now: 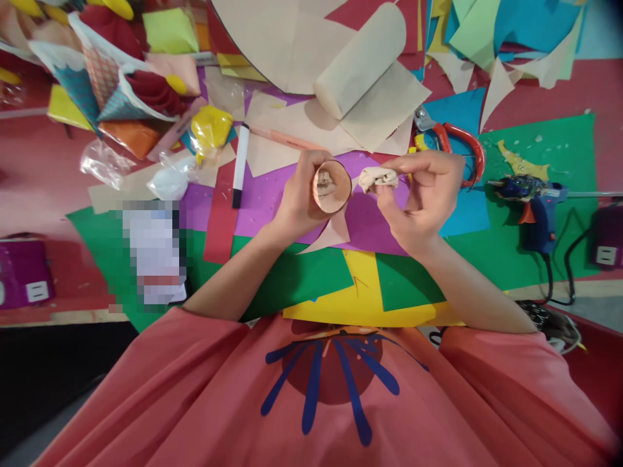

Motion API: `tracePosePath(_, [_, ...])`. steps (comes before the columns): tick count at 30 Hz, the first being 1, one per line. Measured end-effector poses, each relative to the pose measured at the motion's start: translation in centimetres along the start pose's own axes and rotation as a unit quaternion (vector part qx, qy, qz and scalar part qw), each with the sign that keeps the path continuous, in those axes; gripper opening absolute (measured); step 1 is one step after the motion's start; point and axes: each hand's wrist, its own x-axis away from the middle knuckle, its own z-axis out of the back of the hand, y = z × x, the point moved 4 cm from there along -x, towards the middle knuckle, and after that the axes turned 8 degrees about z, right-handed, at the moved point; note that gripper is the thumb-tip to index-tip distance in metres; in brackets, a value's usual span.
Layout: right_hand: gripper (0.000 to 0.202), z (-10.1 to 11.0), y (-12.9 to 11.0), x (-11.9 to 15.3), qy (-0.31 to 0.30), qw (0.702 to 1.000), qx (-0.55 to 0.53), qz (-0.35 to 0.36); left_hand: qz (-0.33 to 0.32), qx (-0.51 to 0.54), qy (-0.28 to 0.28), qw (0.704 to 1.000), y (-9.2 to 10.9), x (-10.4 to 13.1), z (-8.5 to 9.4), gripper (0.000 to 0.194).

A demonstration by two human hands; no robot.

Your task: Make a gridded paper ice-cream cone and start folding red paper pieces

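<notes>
My left hand [304,198] is wrapped round a small beige cup-like tube [343,185], its round opening facing up. Some crumpled cream material [325,184] shows inside the opening. Just right of it, my right hand [421,198] pinches a crumpled cream piece [378,179] between thumb and fingers. The piece and the tube are apart, with a small gap between them. Both hands are above a purple sheet [360,227] on the table.
Behind my hands lie a large beige roll [361,59] and paper scraps. Red-handled scissors [470,149] and a blue glue gun [539,224] are to the right. A marker [240,165], a blurred phone [156,256] and paper cones [109,65] are to the left.
</notes>
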Motion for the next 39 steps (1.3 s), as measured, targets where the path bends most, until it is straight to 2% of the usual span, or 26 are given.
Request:
tracePosePath(5, [0.021,0.0,-2.1,-0.9,-0.049,0.985,0.122,0.116,-0.075,-0.002,-0.06,0.995,0.4,0.3,-0.8,0.042])
tracePosePath(8, [0.022,-0.4,-2.5,-0.8,-0.055,0.983,0.093,0.149,-0.068,-0.011,-0.08,0.994,0.5,0.4,-1.0,0.042])
tracePosePath(11, [0.017,-0.8,-2.1,-0.3,-0.073,0.984,0.074,0.148,-0.064,-0.009,-0.069,0.996,0.6,0.5,-1.0,0.042])
tracePosePath(15, [0.013,-1.1,-1.9,-0.1,-0.098,0.971,0.125,0.177,-0.066,0.01,-0.076,0.995,0.5,0.6,-0.9,0.042])
tracePosePath(19, [0.015,-0.9,-2.1,-0.4,-0.076,0.962,0.15,0.215,-0.031,0.01,-0.108,0.994,0.2,0.8,-1.1,0.041])
tracePosePath(25, [0.009,-1.3,-1.9,0.0,-0.096,0.965,0.115,0.214,-0.081,0.007,-0.11,0.991,0.5,0.7,-1.1,0.041])
tracePosePath(29, [0.014,-1.6,-1.3,0.1,-0.194,0.964,0.109,0.147,-0.06,0.016,-0.107,0.992,0.1,0.7,-0.9,0.042])
tracePosePath(32, [0.017,-1.4,-1.4,-0.2,-0.225,0.961,0.095,0.128,-0.028,0.021,-0.11,0.993,0.0,0.6,-0.7,0.042])
tracePosePath(37, [0.02,-1.0,-1.7,-0.7,-0.211,0.965,0.08,0.134,-0.043,0.061,-0.086,0.994,0.6,0.1,-0.4,0.039])
tracePosePath(39, [0.02,-1.0,-1.5,-0.8,-0.2,0.97,0.084,0.107,-0.061,0.05,-0.061,0.995,0.8,0.1,-0.5,0.041])
